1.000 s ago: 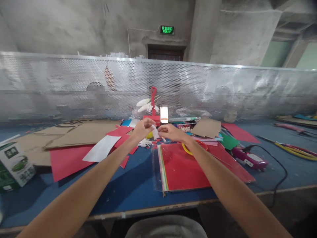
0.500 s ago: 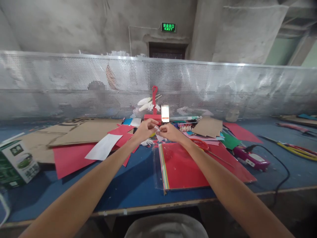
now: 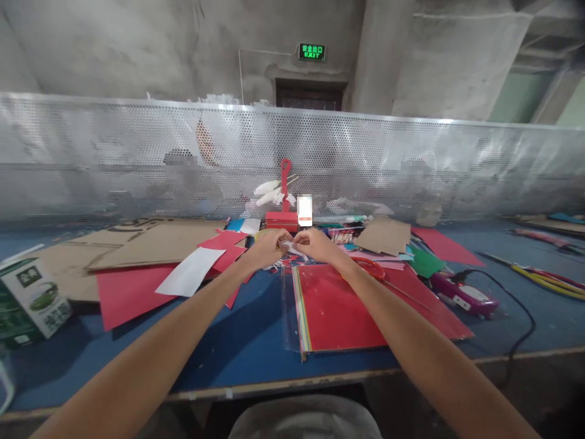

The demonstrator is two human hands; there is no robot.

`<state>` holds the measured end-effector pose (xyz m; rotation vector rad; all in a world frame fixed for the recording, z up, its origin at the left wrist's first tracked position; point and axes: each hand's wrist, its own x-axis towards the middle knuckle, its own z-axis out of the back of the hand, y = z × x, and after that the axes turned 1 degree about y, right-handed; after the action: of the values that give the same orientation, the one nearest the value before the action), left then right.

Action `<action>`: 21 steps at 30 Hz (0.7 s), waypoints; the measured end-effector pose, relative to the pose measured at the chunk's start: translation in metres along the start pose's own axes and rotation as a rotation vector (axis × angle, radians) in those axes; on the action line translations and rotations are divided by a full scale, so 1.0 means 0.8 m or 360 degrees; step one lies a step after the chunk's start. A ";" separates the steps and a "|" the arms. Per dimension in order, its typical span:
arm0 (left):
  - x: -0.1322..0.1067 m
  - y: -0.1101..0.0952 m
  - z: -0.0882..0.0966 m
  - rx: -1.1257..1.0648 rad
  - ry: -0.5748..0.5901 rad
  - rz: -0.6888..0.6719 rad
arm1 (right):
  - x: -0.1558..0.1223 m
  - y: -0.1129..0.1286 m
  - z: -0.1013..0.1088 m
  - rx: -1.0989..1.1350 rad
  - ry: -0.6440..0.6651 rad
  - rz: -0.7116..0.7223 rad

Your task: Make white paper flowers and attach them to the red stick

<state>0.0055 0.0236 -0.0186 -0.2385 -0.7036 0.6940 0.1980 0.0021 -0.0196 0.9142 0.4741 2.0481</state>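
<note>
Between my two hands is a small piece of white paper (image 3: 289, 246), pinched from both sides. My left hand (image 3: 269, 247) has its fingers closed on the paper's left side. From the right, my right hand (image 3: 316, 244) grips it between thumb and fingers. Just behind the hands stands a red box-like piece (image 3: 281, 218) with a tall red looped strip (image 3: 285, 183), and white petal-like shapes (image 3: 269, 190) beside the strip. A phone with a lit screen (image 3: 304, 210) leans upright there. White paper scraps lie under the hands, partly hidden.
A plastic-wrapped pack of red paper (image 3: 342, 311) lies front right, with red-handled scissors (image 3: 370, 267) on it. Cardboard (image 3: 155, 244), red sheets and a white sheet (image 3: 191, 271) are at left, near a green-white carton (image 3: 34, 299). A purple corded tool (image 3: 464, 292) and pliers (image 3: 543, 274) lie right.
My left hand has lowered slightly and turned, bringing its fingers level with the right hand. The white paper has shifted from hanging down to lying more sideways between the fingers.
</note>
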 end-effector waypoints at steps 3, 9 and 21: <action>0.000 -0.001 0.001 0.0077 0.0019 -0.0017 | -0.001 -0.004 0.001 -0.0063 0.0026 -0.0002; -0.002 0.002 0.002 0.0170 0.0041 -0.0027 | -0.001 -0.009 0.001 -0.0109 -0.0011 -0.0008; -0.004 -0.013 0.014 -0.0029 0.0064 0.0067 | -0.004 -0.004 0.007 0.0025 0.0058 -0.0011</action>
<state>0.0017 0.0134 -0.0076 -0.2841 -0.6683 0.7214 0.2052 0.0015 -0.0195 0.8848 0.5126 2.0603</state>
